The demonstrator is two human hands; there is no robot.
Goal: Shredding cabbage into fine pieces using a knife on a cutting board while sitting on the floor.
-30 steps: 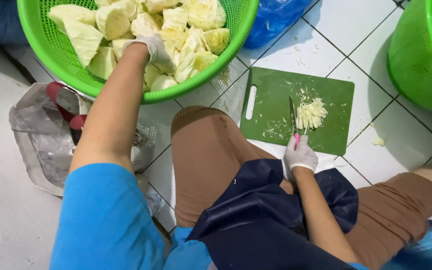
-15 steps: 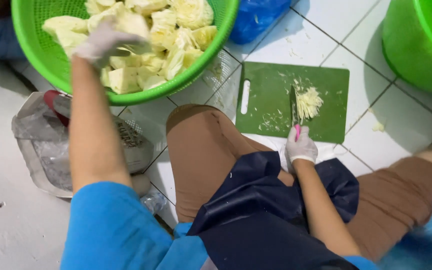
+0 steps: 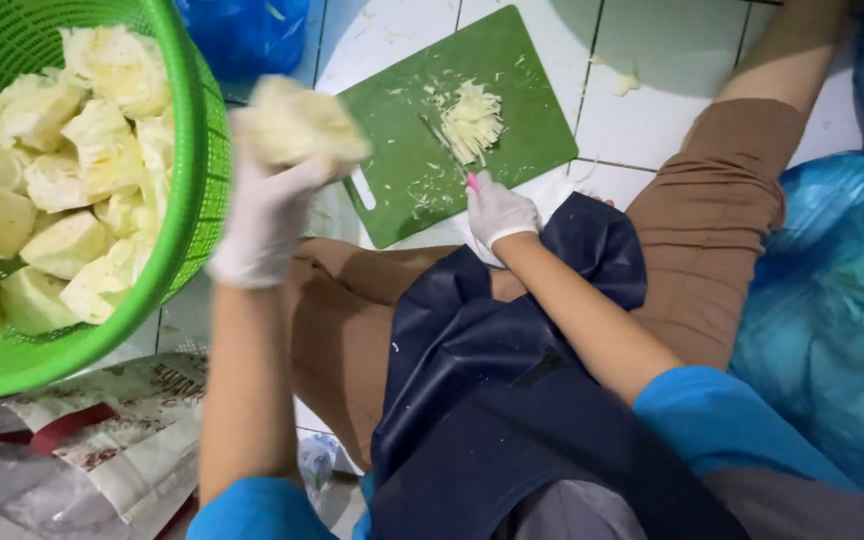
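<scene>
Nearest the camera, a dark navy apron (image 3: 512,400) covers the lap of the seated person, with brown trousers (image 3: 712,220) visible on both bent legs and blue sleeves at the lower edge. At lower left, a crumpled clear plastic package (image 3: 102,440) with red and pale printed areas lies flat on the floor, partly under the basket rim. The left hand (image 3: 267,215), in a whitish glove, is raised above the left knee with its fingers closed around a pale yellow cabbage chunk (image 3: 297,125); the chunk is blurred and sits in the air between the basket and the cutting board. The green plastic basket (image 3: 187,200) at the left holds a heap of similar cut cabbage wedges (image 3: 72,190), its rim just beside the left forearm. The right hand (image 3: 497,210), also gloved, is clenched on the pink handle of a knife (image 3: 449,152), whose blade lies on the green cutting board (image 3: 402,120). The board rests on the white tiled floor (image 3: 642,110) in front of the knees, and a small pile of shredded cabbage (image 3: 472,118) lies on it just beyond the blade. A blue plastic bag (image 3: 832,300) bulges at the right, against the right leg. Another blue bag (image 3: 242,35) lies at the far top, behind the basket.
</scene>
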